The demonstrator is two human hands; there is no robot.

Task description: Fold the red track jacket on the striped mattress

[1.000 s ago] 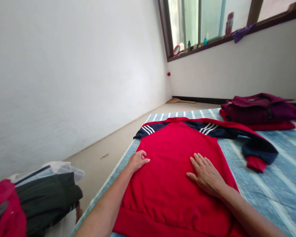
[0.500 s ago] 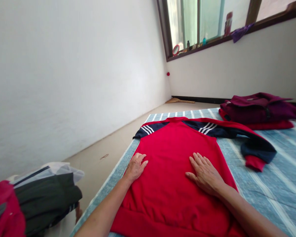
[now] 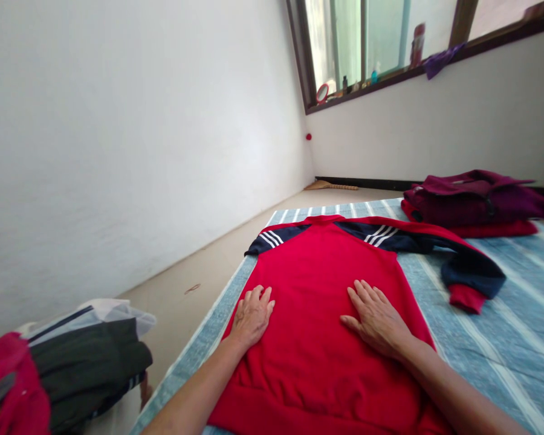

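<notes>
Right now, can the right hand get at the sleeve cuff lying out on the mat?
Probably yes: the right hand lies flat on the red sweatshirt, and only striped mat separates it from the sleeve cuff.

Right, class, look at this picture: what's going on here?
A person presses both palms flat on a red top spread on a striped mat. The left hand is at its left edge and the right hand is toward its right side. One sleeve lies out to the right. A folded stack sits at the mat's far end, and a heap of clothes lies on the floor at left.
</notes>
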